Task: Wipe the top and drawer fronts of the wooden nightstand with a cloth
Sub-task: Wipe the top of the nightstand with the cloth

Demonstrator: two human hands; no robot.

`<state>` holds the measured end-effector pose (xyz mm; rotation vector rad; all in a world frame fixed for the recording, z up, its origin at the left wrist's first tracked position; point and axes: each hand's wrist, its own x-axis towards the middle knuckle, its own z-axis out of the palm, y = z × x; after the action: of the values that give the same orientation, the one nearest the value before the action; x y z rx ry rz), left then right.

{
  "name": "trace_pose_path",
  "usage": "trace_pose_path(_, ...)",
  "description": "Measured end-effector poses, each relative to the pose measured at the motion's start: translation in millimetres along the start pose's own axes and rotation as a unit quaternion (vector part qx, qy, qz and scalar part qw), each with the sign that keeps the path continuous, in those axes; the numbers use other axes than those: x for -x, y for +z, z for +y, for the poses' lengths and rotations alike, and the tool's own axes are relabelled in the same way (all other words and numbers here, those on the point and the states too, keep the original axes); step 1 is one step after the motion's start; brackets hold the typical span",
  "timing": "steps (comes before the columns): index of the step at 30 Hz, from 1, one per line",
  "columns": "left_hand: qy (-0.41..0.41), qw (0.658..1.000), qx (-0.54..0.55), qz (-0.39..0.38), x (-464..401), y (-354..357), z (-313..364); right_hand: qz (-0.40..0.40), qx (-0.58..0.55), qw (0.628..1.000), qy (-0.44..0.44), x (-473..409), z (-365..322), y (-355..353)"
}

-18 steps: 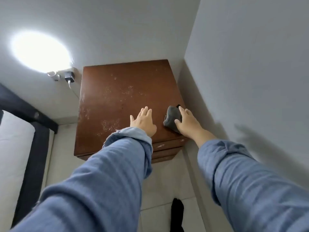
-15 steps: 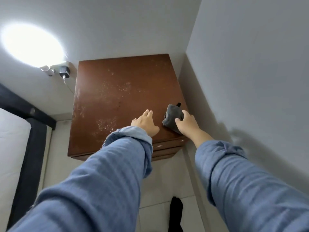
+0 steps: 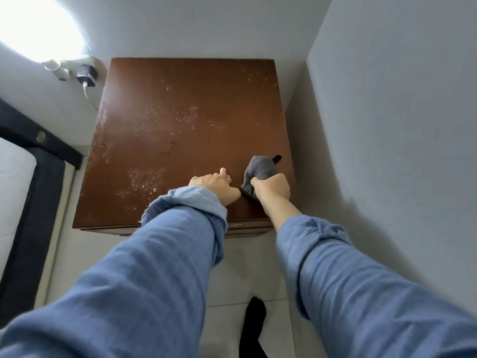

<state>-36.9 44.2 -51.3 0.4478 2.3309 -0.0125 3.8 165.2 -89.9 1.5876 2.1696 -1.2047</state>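
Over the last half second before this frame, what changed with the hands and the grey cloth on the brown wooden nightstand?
The right hand, earlier resting with fingers laid over the crumpled grey cloth, has closed and now grips it. The left hand, earlier flat with fingers spread on the brown wooden nightstand, has drawn its fingers in. The cloth stays near the top's front right corner, and the pale dusty specks are unwiped.

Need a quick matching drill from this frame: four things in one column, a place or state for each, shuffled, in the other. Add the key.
1. cloth
2. left hand
3. charger
4. nightstand

A. plugged in at the wall
B. speckled with pale dust
C. bunched in the right hand
D. resting on the wood, holding nothing

Pairs: 1-C, 2-D, 3-A, 4-B
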Motion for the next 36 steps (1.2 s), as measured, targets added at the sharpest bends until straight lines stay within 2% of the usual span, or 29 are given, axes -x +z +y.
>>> trace_pose_path(6,-0.003,1.0,-0.016,-0.001,0.2,-7.6,2.4,0.019,0.047,0.994,-0.096,0.2,-7.0,7.6)
trace_pose_path(10,-0.023,0.999,0.003,0.043,-8.7,-34.9,9.9,-0.052,-0.048,0.988,-0.14,-9.2,-16.6,2.5)
trace_pose_path(13,0.014,0.992,0.018,0.122,-27.6,-54.7,11.7,-0.094,-0.148,0.973,-0.152,-29.9,-38.4,-6.5)
trace_pose_path(16,0.072,0.983,0.053,0.161,-52.8,-69.4,10.5,-0.108,-0.205,0.958,-0.17,-55.2,-69.3,-19.4)
trace_pose_path(18,0.093,0.982,0.042,0.157,-70.4,-76.7,13.5,-0.099,-0.182,0.96,-0.188,-73.7,-88.8,-27.8)
trace_pose_path(22,0.08,0.99,0.004,0.119,-109.0,-93.8,19.6,-0.101,-0.093,0.964,-0.228,-119.5,-131.0,-42.5)
trace_pose_path(24,0.08,0.991,-0.023,0.109,-121.8,-103.7,21.3,-0.076,-0.036,0.956,-0.282,-136.5,-157.2,-47.8)
trace_pose_path(26,0.081,0.991,-0.045,0.093,-142.3,-118.0,27.9,-0.025,0.03,0.938,-0.345,-160.8,-189.7,-53.5)
trace_pose_path(30,0.062,0.991,-0.093,0.068,-160.0,-118.6,35.5,0.034,0.153,0.875,-0.458,-200.4,-236.0,-48.7)
trace_pose_path(34,0.058,0.99,-0.09,0.087,-164.1,-107.8,34.9,0.109,0.204,0.84,-0.49,-232.2,-259.2,-35.1)
trace_pose_path(36,0.053,0.99,-0.088,0.099,-166.9,-105.6,35.7,0.095,0.224,0.839,-0.487,-247.2,-264.6,-22.9)
